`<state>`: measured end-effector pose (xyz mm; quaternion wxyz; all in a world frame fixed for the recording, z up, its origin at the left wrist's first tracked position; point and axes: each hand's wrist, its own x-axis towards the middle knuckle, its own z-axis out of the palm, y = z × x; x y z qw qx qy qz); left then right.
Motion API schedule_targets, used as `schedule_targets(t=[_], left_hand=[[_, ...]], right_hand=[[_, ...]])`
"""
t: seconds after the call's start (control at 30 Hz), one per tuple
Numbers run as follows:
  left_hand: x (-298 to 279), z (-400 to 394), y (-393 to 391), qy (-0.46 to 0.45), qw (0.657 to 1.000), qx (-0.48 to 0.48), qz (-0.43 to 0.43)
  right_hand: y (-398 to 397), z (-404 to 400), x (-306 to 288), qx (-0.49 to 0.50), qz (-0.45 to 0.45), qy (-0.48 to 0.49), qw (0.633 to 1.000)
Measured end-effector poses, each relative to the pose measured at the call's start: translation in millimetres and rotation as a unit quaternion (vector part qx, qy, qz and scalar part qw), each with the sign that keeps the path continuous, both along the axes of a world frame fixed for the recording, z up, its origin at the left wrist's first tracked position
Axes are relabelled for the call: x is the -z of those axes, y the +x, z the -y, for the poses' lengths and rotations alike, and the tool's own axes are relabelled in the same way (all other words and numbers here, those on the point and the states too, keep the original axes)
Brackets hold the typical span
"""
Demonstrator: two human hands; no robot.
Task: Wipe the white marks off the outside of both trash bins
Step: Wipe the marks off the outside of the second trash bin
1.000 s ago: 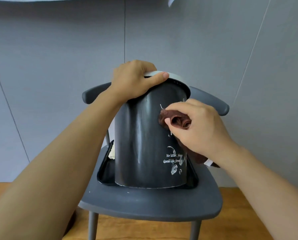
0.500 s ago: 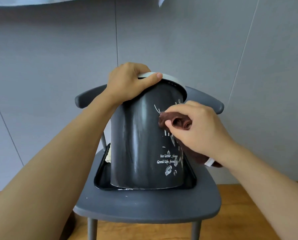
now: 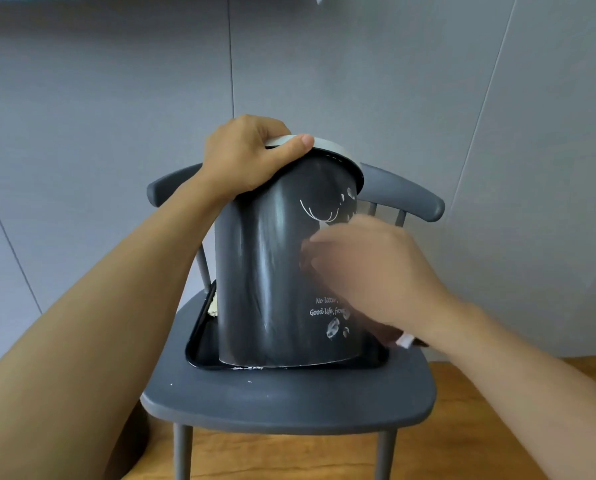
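A dark grey trash bin (image 3: 265, 271) with a pale rim stands tilted in a black tray (image 3: 199, 355) on a chair. White printed lines and text show on its right side, with whitish smears (image 3: 332, 329) near the bottom. My left hand (image 3: 248, 157) grips the bin's rim from above. My right hand (image 3: 369, 271), motion-blurred, holds a dark red cloth (image 3: 305, 252) against the bin's right side; most of the cloth is hidden behind the hand, with a tail and white tag (image 3: 405, 340) hanging below the wrist.
The grey chair (image 3: 289, 400) stands on a wooden floor (image 3: 480, 393) against a grey panelled wall (image 3: 116, 98). A pale yellowish object (image 3: 213, 308) peeks out at the tray's left edge behind the bin. White specks lie on the seat's front.
My right hand with the cloth has slid down the bin's side, uncovering the curved white lines near the top. The left hand keeps its grip on the rim.
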<state>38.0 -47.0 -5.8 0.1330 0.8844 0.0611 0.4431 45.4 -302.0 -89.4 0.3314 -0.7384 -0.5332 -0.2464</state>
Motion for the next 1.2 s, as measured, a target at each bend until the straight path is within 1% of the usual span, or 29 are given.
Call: schedule_targets(t=[0.07, 0.1, 0.2, 0.27, 0.33, 0.4, 0.47, 0.53, 0.57, 0.6, 0.67, 0.77, 0.87, 0.9, 0.93, 0.97, 1.03, 1.1, 1.13, 1.2], left_hand=[[-0.4, -0.2, 0.5, 0.0, 1.0, 0.001, -0.006], [-0.5, -0.4, 0.7, 0.0, 1.0, 0.003, -0.007], [-0.9, -1.0, 1.8, 0.003, 1.0, 0.001, -0.002], [-1.6, -0.1, 3.4, 0.006, 1.0, 0.003, -0.006], [-2.7, 1.8, 4.3, 0.009, 1.0, 0.008, -0.01], [-3.9, 4.9, 3.9, 0.014, 1.0, 0.011, -0.014], [-4.3, 7.5, 2.9, 0.02, 1.0, 0.01, -0.011], [-4.0, 9.6, 1.8, 0.027, 1.0, 0.006, -0.005], [-3.7, 9.6, 1.4, 0.03, 1.0, 0.006, -0.003], [-3.5, 8.9, 1.3, 0.032, 0.999, 0.007, -0.001], [-3.5, 5.3, 1.4, 0.03, 0.999, 0.01, -0.002], [-3.3, -0.7, 2.7, 0.023, 1.0, 0.007, -0.008], [-2.9, -4.2, 4.3, 0.015, 1.0, 0.014, -0.005], [-3.0, -4.0, 4.5, 0.016, 1.0, 0.017, -0.004], [-3.2, -3.1, 4.5, 0.018, 1.0, 0.017, -0.004], [-3.5, -1.9, 4.4, 0.017, 1.0, 0.017, -0.005], [-3.5, 0.7, 3.7, 0.016, 1.0, 0.018, -0.008], [-3.5, 3.0, 1.9, 0.017, 1.0, 0.016, -0.011], [-3.4, 3.3, 1.0, 0.015, 1.0, 0.016, -0.012], [-3.2, 2.9, -1.2, 0.01, 1.0, 0.017, -0.013]], right_hand=[[-1.0, -7.5, -5.4, 0.01, -0.006, 0.001, 1.0], [-3.1, -7.2, -3.8, 0.006, 0.003, -0.013, 1.0], [-19.3, 7.1, 16.4, -0.053, 0.037, -0.117, 0.991], [-33.2, 18.0, 31.4, -0.095, 0.037, -0.206, 0.973], [-37.2, 21.5, 33.7, -0.1, 0.029, -0.244, 0.964], [-28.3, 14.7, 21.3, -0.088, 0.015, -0.2, 0.976], [-13.6, 1.3, -0.3, -0.052, 0.028, -0.105, 0.993], [-0.5, -12.0, -23.0, -0.005, 0.042, -0.025, 0.999], [4.1, -16.7, -31.4, 0.013, 0.039, -0.012, 0.999], [5.8, -19.7, -35.5, 0.02, 0.035, -0.017, 0.999], [2.4, -17.8, -30.4, 0.003, 0.036, -0.048, 0.998], [-17.6, 4.0, 3.0, -0.053, 0.024, -0.12, 0.991], [-40.6, 25.9, 39.6, -0.104, -0.014, -0.22, 0.97], [-44.7, 29.6, 46.2, -0.115, -0.021, -0.233, 0.965], [-45.9, 31.9, 48.9, -0.117, -0.029, -0.226, 0.967], [-44.0, 32.7, 48.9, -0.112, -0.035, -0.198, 0.973], [-36.0, 31.7, 44.5, -0.073, -0.046, -0.105, 0.991], [-30.4, 28.5, 40.7, -0.032, -0.053, -0.05, 0.997], [-31.3, 27.2, 41.3, -0.026, -0.05, -0.05, 0.997], [-40.2, 27.0, 47.3, -0.048, -0.036, -0.106, 0.993]])
